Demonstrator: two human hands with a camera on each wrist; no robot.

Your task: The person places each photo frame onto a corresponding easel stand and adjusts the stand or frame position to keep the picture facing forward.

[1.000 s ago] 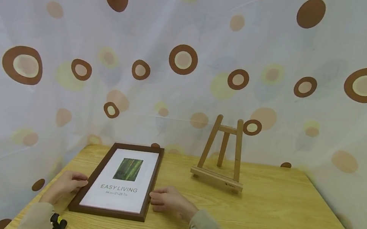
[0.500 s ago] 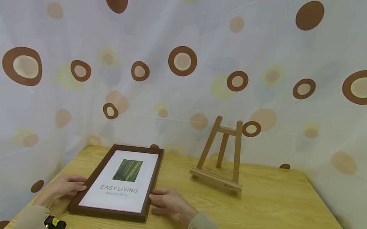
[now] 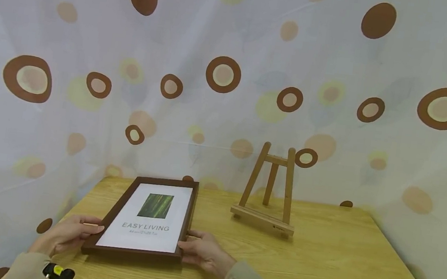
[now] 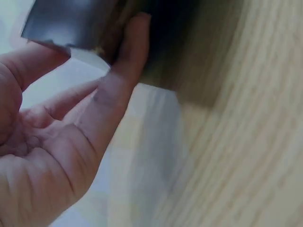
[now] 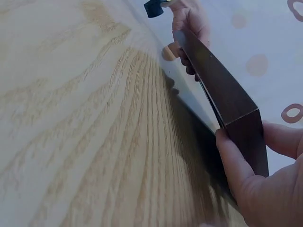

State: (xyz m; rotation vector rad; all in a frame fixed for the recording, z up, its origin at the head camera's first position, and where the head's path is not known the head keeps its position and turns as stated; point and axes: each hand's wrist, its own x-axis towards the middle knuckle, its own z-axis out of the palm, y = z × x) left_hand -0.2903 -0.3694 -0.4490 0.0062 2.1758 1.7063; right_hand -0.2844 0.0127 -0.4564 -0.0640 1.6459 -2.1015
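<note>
On my feed the L hand [image 3: 69, 232] & R hand [image 3: 205, 252] pinch the picture frame [image 3: 130, 253] by its 2 long sides, close to the near corners. Both are closed to abt the frame's thickness, digits above & below the border, nothing else held. Frame's over the L part of the table [image 3: 325, 263], face up, near end tipped clear of the wood w/ a shadow under it; can't tell if the far end touches.

I'd call this the pick-up step, early on. Next move prob. calls for both sides rising evenly, grip firm, so it doesn't twist.

Materials: frame is a dark brown rectangle, smooth w/ slight sheen, crisp square edges & a neat corner joint in the R wrist view; L wrist view's blurry. White printed insert [image 3: 144, 221] reads "EASY LIVING" below a green pic. Table's yellowish wood w/ long wavy grain. Well apart, to the R, stands a small wooden easel [image 3: 270, 182]: 2 round-topped uprights, 1 rear leg, flat ledge. Backdrop [image 3: 225, 121] is thin, lightly creased, w/ brown rings.
</note>
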